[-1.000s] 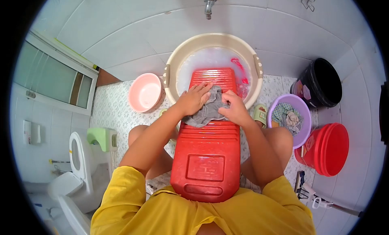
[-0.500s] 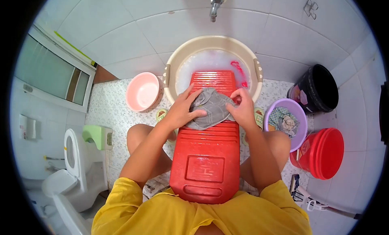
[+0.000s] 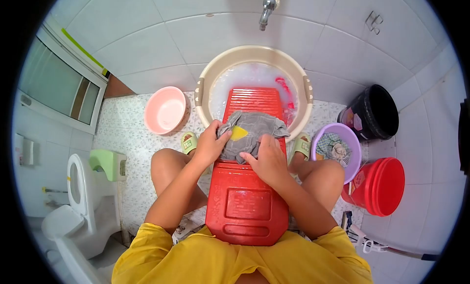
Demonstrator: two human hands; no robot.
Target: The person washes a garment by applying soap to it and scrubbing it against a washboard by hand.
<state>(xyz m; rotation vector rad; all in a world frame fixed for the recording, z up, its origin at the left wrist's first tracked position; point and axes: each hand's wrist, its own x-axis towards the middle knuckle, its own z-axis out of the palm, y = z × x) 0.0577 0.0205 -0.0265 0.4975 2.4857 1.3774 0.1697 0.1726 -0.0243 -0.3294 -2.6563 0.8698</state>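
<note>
A wet grey cloth garment (image 3: 254, 130) lies bunched across the ridges of a red plastic washboard (image 3: 248, 186), with a yellow patch (image 3: 239, 133) showing on its left part. My left hand (image 3: 214, 144) is closed on the garment's left edge, thumb on top. My right hand (image 3: 270, 159) grips the near edge right of the middle, its fingers partly hidden by the back of the hand. The washboard's far end rests in a large beige basin (image 3: 204, 95) of cloudy, sudsy water, where a pink-red strip (image 3: 284, 86) floats at the right.
A pink basin (image 3: 149, 113) stands at the left. On the right are a purple basin (image 3: 356, 159) with clothes, a black bucket (image 3: 362, 110) and a red bucket (image 3: 370, 186). A tap (image 3: 267, 12) projects above the beige basin. A green stool (image 3: 110, 164) and toilet (image 3: 95, 205) are left.
The garment has been turned, bringing the yellow patch into view. My right hand has moved left and nearer to me, onto the near edge; my left hand has closed on the left edge.
</note>
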